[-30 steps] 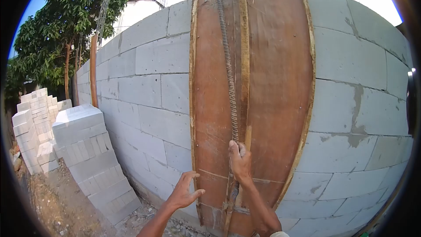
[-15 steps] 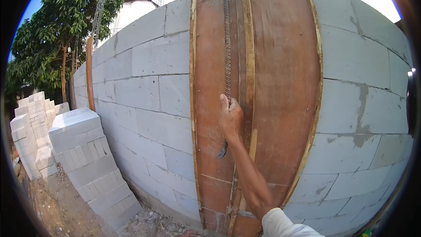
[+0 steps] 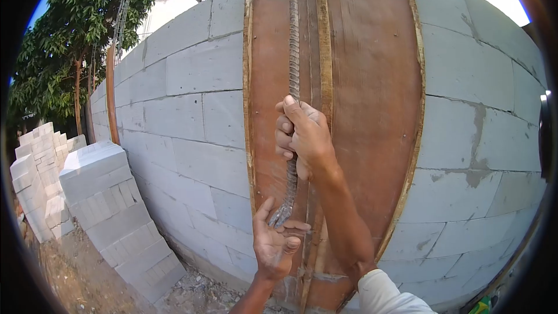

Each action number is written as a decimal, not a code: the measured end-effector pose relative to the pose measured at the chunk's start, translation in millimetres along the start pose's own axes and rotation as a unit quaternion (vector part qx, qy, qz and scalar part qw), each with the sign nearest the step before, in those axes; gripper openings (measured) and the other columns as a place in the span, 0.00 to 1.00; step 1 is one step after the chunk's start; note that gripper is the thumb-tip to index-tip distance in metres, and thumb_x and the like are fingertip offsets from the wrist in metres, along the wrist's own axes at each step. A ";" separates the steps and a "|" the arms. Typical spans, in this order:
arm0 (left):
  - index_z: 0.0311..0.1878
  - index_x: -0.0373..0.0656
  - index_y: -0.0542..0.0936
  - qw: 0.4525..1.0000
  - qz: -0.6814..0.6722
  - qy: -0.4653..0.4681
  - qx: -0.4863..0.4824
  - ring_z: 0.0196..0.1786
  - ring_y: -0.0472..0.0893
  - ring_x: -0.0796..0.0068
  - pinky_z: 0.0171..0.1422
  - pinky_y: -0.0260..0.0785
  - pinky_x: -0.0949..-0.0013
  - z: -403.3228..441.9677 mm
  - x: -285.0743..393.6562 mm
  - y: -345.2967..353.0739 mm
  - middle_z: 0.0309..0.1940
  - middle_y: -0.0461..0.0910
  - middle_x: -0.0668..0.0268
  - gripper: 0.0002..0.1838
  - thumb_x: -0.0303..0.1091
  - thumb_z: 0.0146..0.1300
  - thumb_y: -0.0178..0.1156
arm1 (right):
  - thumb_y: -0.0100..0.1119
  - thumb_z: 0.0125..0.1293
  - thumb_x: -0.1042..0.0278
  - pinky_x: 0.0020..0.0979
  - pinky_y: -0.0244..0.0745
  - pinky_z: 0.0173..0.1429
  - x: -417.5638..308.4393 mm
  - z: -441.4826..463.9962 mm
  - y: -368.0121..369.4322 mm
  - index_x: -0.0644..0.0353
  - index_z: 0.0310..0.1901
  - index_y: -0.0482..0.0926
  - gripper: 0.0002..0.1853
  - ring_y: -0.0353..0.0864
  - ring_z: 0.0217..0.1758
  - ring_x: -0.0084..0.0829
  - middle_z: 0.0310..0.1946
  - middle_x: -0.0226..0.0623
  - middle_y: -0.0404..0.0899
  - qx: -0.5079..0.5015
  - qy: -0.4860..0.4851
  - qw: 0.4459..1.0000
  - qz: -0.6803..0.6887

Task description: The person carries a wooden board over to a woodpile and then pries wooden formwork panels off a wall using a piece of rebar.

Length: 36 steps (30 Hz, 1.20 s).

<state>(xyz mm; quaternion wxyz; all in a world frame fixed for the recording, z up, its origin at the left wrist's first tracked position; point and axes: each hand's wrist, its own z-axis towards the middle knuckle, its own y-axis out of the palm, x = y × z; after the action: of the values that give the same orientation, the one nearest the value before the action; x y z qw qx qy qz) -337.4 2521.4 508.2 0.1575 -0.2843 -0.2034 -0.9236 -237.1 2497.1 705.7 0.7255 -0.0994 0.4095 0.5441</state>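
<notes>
A block wall (image 3: 459, 70) flanks brown panels (image 3: 372, 99) behind the right hand's (image 3: 311, 136) rebar (image 3: 294, 52).

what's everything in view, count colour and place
ribbed bar: one, grey, upright, centre
panelling: two faces, brown, behind ribbed bar
wooden strips: at least three, tan, along panelling
block wall: two stretches, pale grey, flanking panelling
block stacks: at least two, whitish, lower left
post: one, brown, left
tree: one, green, upper left
building: one, pale, beyond wall
steel lattice: count unclear, grey, upper left
ground: one patch, brown, lower left
sleeve: one, pale, right arm
left grip: one, bare, open by ribbed bar's bent end
right grip: one, bare, closed on ribbed bar
</notes>
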 end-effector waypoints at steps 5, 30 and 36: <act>0.74 0.36 0.64 0.957 0.105 0.259 0.076 0.67 0.74 0.60 0.71 0.71 0.56 38.9 0.0 22.3 0.67 0.68 0.49 0.42 0.53 0.69 0.70 | 0.42 0.87 0.56 0.19 0.60 0.18 0.2 -8.8 4.6 0.62 0.56 0.71 0.16 0.62 0.21 0.16 0.29 0.27 0.65 -0.155 0.040 0.945 0.285; 0.64 0.27 0.72 0.883 -0.038 0.468 0.007 0.36 0.74 0.70 0.71 0.70 0.58 71.6 218.6 17.8 0.26 0.71 0.60 0.25 0.43 0.85 0.39 | 0.41 0.85 0.45 0.31 0.67 0.18 -67.1 -58.0 151.4 0.53 0.32 0.60 0.24 0.55 0.14 0.21 0.19 0.24 0.56 -0.261 0.113 0.864 0.416; 0.69 0.20 0.69 0.815 0.110 0.505 0.263 0.38 0.72 0.72 0.74 0.68 0.59 96.3 294.1 38.2 0.33 0.71 0.62 0.26 0.37 0.84 0.42 | 0.42 0.85 0.46 0.32 0.66 0.19 -96.7 -53.9 183.3 0.53 0.32 0.60 0.24 0.55 0.14 0.21 0.19 0.24 0.57 -0.288 0.102 0.852 0.426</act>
<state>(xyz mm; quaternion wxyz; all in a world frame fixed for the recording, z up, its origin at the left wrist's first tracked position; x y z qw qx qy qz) -509.5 2481.5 765.2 0.4075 0.2533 -0.2980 -0.8252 -429.9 2467.9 794.0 0.3160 -0.1746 0.3083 0.8801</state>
